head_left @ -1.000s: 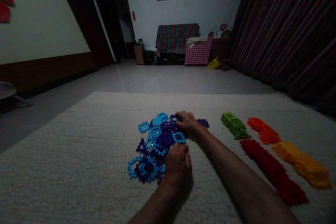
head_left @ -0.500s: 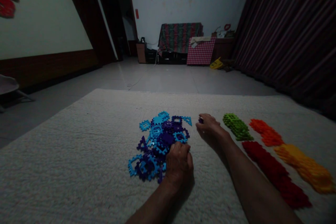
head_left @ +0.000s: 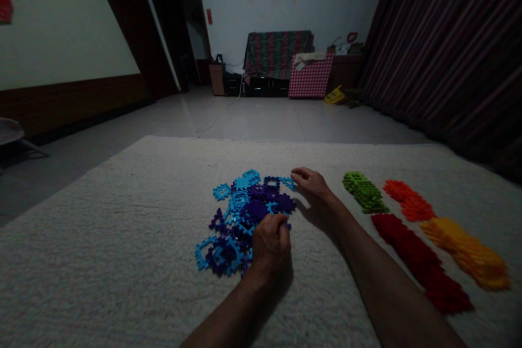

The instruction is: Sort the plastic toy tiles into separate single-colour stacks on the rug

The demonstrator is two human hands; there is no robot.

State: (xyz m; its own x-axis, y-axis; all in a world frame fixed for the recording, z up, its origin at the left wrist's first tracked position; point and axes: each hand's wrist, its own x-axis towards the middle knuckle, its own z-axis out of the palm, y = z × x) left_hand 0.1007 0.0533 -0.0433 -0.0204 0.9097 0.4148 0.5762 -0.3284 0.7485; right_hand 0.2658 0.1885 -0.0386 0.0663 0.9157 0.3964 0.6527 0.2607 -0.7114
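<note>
Light blue and dark purple interlocking plastic tiles with toothed edges lie in a loose pile (head_left: 240, 201) on the pale mat. My left hand (head_left: 271, 247) rests at the pile's near right side, fingers curled inward; what they hold, if anything, is hidden. My right hand (head_left: 312, 182) is at the pile's far right, fingers stretched out, tips at the edge of a light blue triangular tile (head_left: 287, 182). A dark purple tile (head_left: 286, 203) lies just below that triangle, apart from the right hand.
On the right of the mat (head_left: 122, 244) lie rows of green tiles (head_left: 365, 193), orange tiles (head_left: 408, 200), dark red tiles (head_left: 422, 263) and yellow tiles (head_left: 467, 253). Beyond the mat are a tiled floor, a cloth-covered cabinet (head_left: 279, 54) and a long curtain (head_left: 428, 38).
My right hand has moved left to the pile and let go of a dark purple tile, which now lies at its right side. The left hand stays near the pile. The view shifts slightly.
</note>
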